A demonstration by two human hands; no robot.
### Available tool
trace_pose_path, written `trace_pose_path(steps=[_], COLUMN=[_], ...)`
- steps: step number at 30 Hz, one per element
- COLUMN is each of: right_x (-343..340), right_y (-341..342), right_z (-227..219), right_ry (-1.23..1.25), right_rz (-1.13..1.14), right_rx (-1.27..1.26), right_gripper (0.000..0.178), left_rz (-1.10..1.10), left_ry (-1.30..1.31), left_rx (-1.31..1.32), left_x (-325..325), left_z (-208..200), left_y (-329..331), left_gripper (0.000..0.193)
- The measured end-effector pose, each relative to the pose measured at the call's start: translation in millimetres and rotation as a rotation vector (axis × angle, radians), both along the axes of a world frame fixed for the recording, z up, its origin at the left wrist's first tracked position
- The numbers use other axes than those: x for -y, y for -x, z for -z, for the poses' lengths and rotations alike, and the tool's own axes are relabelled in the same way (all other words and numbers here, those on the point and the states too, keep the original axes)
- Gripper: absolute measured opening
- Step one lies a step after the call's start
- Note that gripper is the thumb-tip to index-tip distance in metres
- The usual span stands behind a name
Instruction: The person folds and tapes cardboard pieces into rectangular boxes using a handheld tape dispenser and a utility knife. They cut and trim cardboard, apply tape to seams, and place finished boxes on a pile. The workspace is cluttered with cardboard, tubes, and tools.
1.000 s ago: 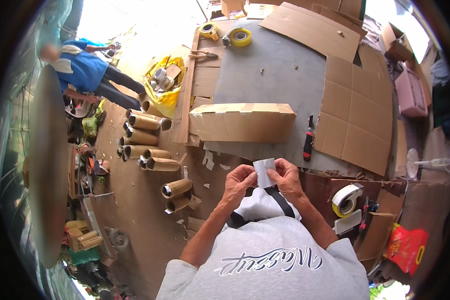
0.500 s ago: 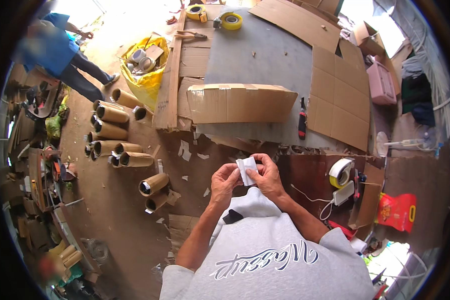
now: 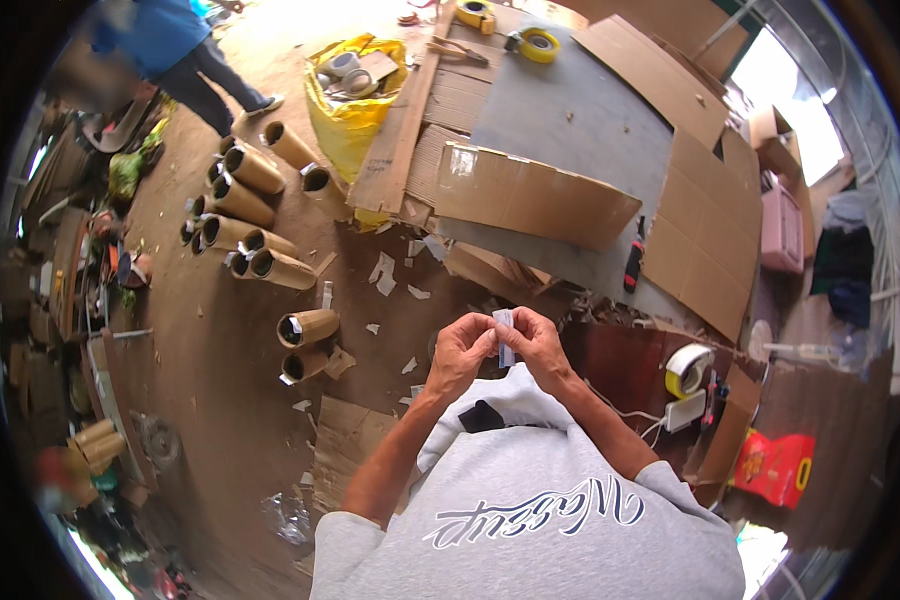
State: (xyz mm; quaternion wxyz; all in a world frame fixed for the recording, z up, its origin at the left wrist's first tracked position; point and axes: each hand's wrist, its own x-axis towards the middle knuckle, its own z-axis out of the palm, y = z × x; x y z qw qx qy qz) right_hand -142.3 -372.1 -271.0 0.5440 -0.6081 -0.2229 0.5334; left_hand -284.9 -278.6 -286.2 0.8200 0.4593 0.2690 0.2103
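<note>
A small folded piece of white paper (image 3: 506, 352) is held up in front of my chest, narrow and greyish on the side that shows. My left hand (image 3: 461, 347) pinches it from the left with thumb and fingertips. From the right, my right hand (image 3: 537, 343) grips it the same way, and the two hands nearly touch. Behind them, on a table with a grey top (image 3: 540, 110), lies a long folded strip of cardboard (image 3: 535, 195). A red and black cutter knife (image 3: 633, 265) rests to its right.
Brown cardboard tubes (image 3: 245, 205) stand in a group on the floor at left, beside a yellow sack (image 3: 355, 115). Tape rolls (image 3: 538, 45) and pliers (image 3: 458, 50) lie at the table's far side. Another person (image 3: 170, 45) stands far left. A red bag (image 3: 773, 468) sits at right.
The paper has gone from a broad, flat face to a narrow folded shape between my fingers. My view has turned, shifting the table to the right. The other person appears farther up the picture.
</note>
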Motion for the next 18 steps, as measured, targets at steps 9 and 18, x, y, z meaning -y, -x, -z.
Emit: trace_pose_path(steps=[9,18], right_x=[19.6,59.9], right_y=[-108.0,-171.0], right_z=[3.3,18.3], right_ry=[-0.029,-0.177], right_rz=[0.077,0.147], right_rx=[0.040,0.336], right_gripper=[0.013,0.013], left_rz=[-0.486,-0.671], left_ry=[-0.131,-0.348], left_rx=[-0.232,-0.303], left_x=[39.7,92.4], left_z=[19.3,15.3], left_y=[-51.7,-134.4], left_gripper=[0.017,0.022])
